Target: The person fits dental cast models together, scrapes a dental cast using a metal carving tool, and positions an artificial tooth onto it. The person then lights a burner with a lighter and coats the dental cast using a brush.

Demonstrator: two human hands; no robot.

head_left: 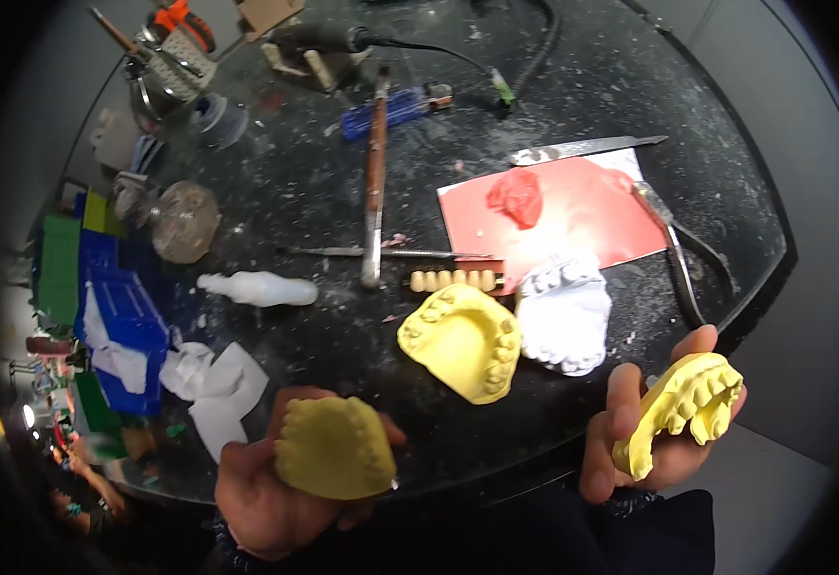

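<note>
My left hand [258,508] is closed around a yellow dental cast [333,448], held up near the bench's front edge with its row of teeth along the rim. On the right, my right hand [606,446] grips a second yellow dental cast [680,407], tilted so that its arch of teeth shows. Between and beyond my hands, another yellow dental cast [482,369] lies on the bench. A white dental cast [563,316] touches its right side. Just behind them sits a strip of artificial teeth [453,281].
A pink wax sheet [573,206] with a crumpled wax lump [517,198] lies behind the casts, pliers [673,249] and a knife [582,149] beside it. A brown-handled tool [376,182], a blue lighter [390,112], a white bottle [261,288] and crumpled paper [213,383] are on the dark bench [314,182].
</note>
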